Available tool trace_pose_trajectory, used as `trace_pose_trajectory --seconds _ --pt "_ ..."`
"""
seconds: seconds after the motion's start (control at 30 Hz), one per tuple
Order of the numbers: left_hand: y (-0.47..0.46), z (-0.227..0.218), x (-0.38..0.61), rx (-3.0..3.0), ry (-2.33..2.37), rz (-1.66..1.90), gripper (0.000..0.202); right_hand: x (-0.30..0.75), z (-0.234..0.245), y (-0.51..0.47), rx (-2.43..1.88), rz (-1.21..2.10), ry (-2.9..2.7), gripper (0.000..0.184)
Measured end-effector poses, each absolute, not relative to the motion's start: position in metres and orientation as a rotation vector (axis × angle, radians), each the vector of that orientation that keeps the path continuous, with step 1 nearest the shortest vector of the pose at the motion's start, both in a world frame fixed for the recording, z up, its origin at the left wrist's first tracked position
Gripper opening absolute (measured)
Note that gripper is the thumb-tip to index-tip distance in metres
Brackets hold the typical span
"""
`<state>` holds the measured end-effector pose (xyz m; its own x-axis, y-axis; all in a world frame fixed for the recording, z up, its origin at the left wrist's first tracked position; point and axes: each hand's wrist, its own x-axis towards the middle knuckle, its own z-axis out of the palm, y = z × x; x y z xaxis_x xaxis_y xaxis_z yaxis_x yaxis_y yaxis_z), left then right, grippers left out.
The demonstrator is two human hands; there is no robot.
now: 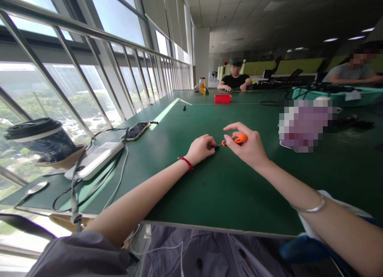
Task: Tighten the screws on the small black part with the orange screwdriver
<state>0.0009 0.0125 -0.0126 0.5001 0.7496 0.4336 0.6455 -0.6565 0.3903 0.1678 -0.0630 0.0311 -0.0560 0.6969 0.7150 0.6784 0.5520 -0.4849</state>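
- My right hand holds a small screwdriver by its orange handle, thumb and middle fingers pinched around it, the index finger lifted and curved above; that light grip looks suited to twirling the handle rather than pushing hard.
- The screwdriver lies nearly level, its dark shaft pointing left toward my other hand, so the tip meets the thing I am steadying there.
- My left hand rests on the green tabletop, its fingers pressed together on a small dark part. Holding it down against the tabletop keeps it from turning with the tool. What the part is I cannot tell; it is mostly hidden by my fingers.
- Both hands meet near the middle of the tabletop, well in from the near edge, so my forearms have room to lie across it.
- A red cord sits on my left wrist, a silver bangle on my right.
- To my left, near the window rail, lie a white power bank with cables, a phone, and a lidded paper cup, all well apart from the work.
- Farther off stand a red tray and a bottle, in front of a seated person.
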Motion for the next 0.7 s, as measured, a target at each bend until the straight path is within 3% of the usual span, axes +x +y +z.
trace_pose_trajectory --seconds 0.17,0.4,0.47,0.6,0.7 --pt "0.0138 -0.014 0.0006 2.572 1.187 0.9 0.006 0.17 0.0284 -0.059 -1.044 -0.083 -1.701 0.05" --pt "0.0133 -0.0134 0.0004 2.574 1.2 0.899 0.006 0.1695 0.0287 -0.0626 -1.127 -0.039 -1.799 0.019" --pt "0.0134 -0.0134 0.0004 2.577 1.197 0.89 0.006 0.1693 0.0285 -0.0626 -1.072 -0.072 -1.787 0.02" --pt "0.0134 -0.0133 0.0006 2.574 1.194 0.885 0.005 0.1699 0.0287 -0.0609 -1.0 -0.09 -1.731 0.049" --pt "0.0132 -0.0129 0.0007 2.583 1.186 0.899 0.004 0.1694 0.0296 -0.0615 -1.085 -0.03 -1.77 0.033"
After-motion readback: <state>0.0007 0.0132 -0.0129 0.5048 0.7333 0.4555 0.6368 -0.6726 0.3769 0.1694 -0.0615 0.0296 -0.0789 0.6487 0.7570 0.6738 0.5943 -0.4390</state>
